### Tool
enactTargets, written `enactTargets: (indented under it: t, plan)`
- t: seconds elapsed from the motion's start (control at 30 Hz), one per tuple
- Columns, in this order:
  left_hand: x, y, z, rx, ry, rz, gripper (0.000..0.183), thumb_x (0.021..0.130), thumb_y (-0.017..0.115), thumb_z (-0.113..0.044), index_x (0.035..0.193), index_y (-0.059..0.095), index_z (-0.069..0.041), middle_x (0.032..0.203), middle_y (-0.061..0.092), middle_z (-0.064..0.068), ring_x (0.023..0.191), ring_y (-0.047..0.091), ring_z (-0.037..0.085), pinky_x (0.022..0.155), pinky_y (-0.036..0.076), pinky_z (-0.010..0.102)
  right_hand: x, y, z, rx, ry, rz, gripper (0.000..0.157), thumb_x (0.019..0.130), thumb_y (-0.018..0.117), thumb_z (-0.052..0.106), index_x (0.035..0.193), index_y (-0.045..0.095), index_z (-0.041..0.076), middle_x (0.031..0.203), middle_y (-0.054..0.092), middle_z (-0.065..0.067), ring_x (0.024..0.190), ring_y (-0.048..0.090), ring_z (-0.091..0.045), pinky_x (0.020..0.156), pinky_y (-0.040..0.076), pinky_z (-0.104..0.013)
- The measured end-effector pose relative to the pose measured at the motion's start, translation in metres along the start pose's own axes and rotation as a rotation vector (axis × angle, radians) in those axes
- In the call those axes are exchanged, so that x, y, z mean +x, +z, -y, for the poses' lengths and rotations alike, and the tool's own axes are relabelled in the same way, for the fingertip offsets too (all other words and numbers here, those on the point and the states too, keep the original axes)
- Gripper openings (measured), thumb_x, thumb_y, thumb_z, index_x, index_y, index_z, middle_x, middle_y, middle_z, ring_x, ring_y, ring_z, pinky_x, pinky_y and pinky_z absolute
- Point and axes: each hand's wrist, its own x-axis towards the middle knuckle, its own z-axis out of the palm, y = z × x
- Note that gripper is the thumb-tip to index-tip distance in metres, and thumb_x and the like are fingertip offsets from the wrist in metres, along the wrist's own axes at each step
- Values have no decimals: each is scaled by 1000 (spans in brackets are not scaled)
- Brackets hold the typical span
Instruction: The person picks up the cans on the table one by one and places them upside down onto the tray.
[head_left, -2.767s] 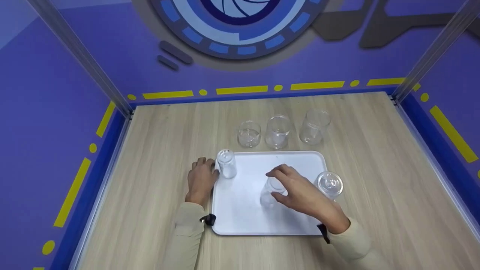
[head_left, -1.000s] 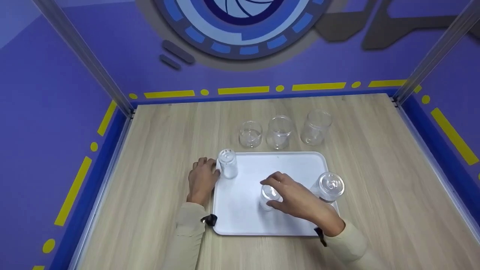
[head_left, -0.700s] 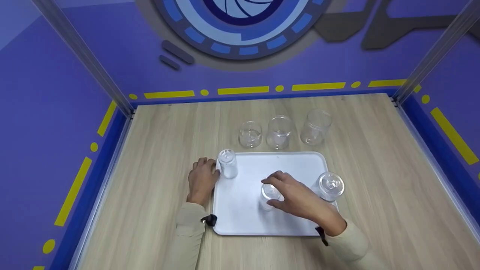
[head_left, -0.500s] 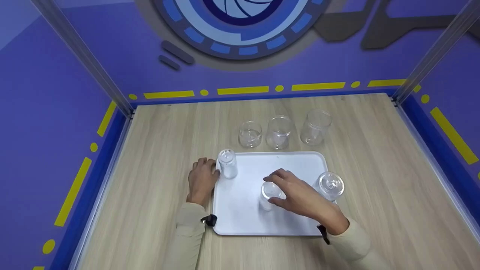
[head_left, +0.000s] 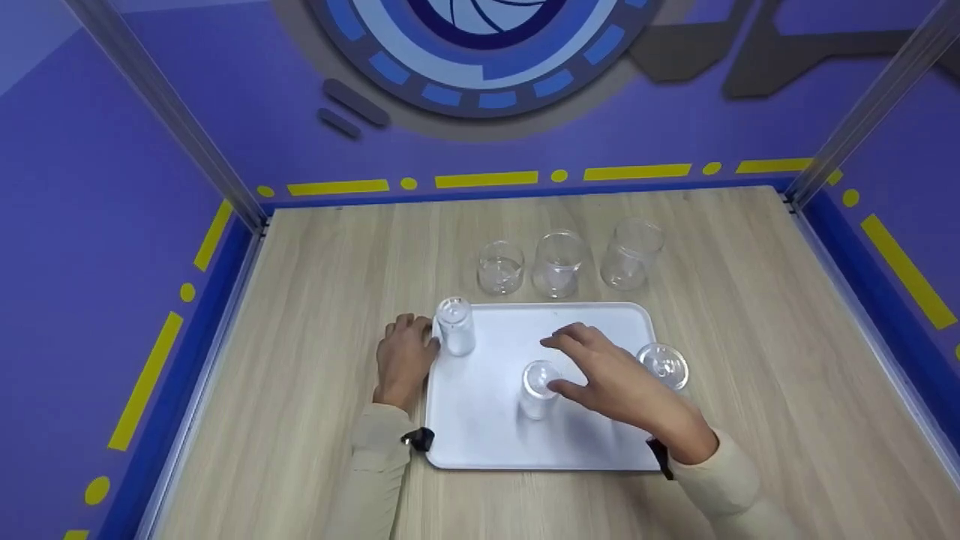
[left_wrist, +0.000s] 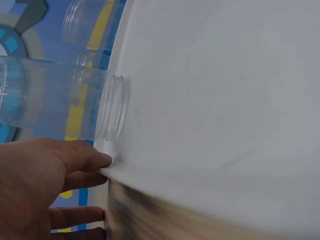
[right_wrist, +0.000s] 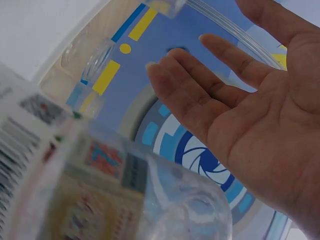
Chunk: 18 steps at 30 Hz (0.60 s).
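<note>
A white tray [head_left: 480,442] bears clear jars turned mouth down. One jar [head_left: 456,327] stands at its far left corner, threaded rim against the tray in the left wrist view. My left hand [head_left: 405,360] rests at the tray's left edge, fingertips touching the side, thumb near that jar's base. Another jar [head_left: 537,394] stands upright near the middle of the tray. My right hand [head_left: 611,375] is beside it with fingers apart and holding nothing; the thumb overlaps the jar's top in the head view. The right wrist view shows the palm [right_wrist: 270,130] with fingers extended.
At the tray's right edge stands a further jar [head_left: 663,366], partly behind my right hand. Three clear open containers [head_left: 559,266] line up behind the tray. Close to the right wrist camera is a clear jar with a printed label [right_wrist: 95,185]. Blue panels [head_left: 480,161] border the wooden table.
My right hand has let go of the middle jar and drawn back to the right, fingers opening wider. The jar stays on the tray. My left hand keeps its place.
</note>
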Motion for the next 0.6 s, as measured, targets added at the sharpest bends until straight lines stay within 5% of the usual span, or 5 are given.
enactTargets:
  t: [0.6]
  plan:
    - [-2, -2, 1, 35, 11, 21, 37, 102, 71, -28, 135, 72, -10, 147, 57, 19, 135, 53, 39, 105, 49, 56, -2, -27, -9, 10, 90, -6, 50, 94, 83, 17, 139, 64, 3, 136, 62, -16, 124, 62, -35, 101, 55, -51]
